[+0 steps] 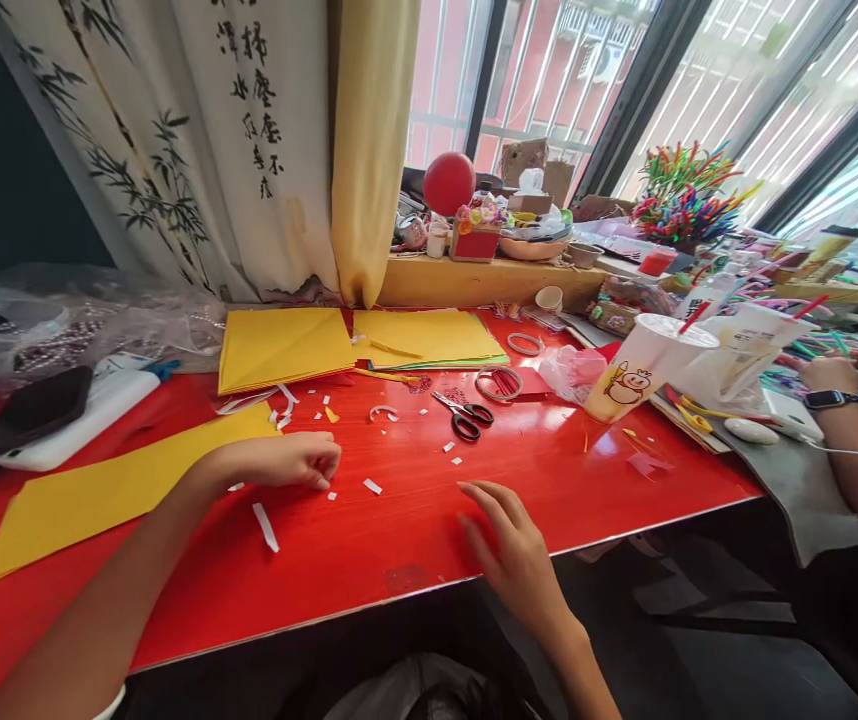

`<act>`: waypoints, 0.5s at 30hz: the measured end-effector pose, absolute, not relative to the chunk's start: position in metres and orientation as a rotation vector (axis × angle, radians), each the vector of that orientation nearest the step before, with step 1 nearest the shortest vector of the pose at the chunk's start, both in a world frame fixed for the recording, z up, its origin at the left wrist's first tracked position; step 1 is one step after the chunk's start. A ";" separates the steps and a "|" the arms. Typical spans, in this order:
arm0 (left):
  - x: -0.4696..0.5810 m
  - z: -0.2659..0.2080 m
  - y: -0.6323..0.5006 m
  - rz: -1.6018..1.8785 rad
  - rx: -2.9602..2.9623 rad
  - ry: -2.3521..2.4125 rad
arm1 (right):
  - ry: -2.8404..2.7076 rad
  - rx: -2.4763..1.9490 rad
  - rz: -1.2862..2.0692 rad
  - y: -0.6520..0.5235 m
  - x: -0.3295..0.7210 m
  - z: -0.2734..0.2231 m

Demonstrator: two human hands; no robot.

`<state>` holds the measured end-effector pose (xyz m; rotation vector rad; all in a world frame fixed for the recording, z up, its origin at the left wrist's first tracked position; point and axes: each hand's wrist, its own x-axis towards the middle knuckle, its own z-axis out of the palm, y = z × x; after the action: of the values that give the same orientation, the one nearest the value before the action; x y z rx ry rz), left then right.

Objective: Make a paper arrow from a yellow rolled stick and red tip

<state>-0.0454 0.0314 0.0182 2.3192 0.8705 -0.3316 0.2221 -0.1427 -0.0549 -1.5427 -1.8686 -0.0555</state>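
Note:
My left hand (298, 460) rests low over the red table (399, 530), fingers curled in, with small white paper scraps (373, 487) around it. What those fingers hold, if anything, is hidden. Under that wrist lies a long strip of yellow paper (106, 490). Near the front edge, my right hand (508, 530) hovers with its fingers apart and nothing in them; its thumb is slightly blurred. Black-handled scissors (465, 415) lie partly spread on the table beyond both hands. Two stacks of yellow paper, one on the left (286, 345) and one on the right (429, 338), sit at the back.
A white plastic cup with a straw (643, 365) stands at the right. Rolls of tape (499, 384) lie behind the scissors. At far right another person's hands (834, 375) work among pipe cleaners. A dark phone (39, 410) rests on a white object at left.

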 end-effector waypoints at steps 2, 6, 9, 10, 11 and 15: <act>-0.040 0.016 0.031 -0.194 2.316 0.948 | -1.943 -1.647 -0.062 -0.139 0.219 -0.056; -0.021 0.008 0.020 0.049 2.309 0.887 | -2.004 -1.744 -0.006 -0.136 0.218 -0.059; -0.008 -0.001 0.008 -0.045 2.310 0.710 | -2.001 -1.697 0.101 -0.137 0.219 -0.055; -0.005 -0.003 0.005 -0.054 2.324 0.693 | -2.002 -1.659 0.148 -0.138 0.221 -0.053; -0.003 -0.005 0.003 -0.053 2.335 0.695 | -1.997 -1.617 0.190 -0.140 0.223 -0.052; -0.001 -0.007 0.003 0.032 2.387 0.770 | -1.878 -1.559 0.212 -0.147 0.240 -0.055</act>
<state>-0.0012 0.0025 -0.0070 2.3868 0.7704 0.0322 0.2395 -0.1468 -0.0550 -1.5587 -1.8780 0.2117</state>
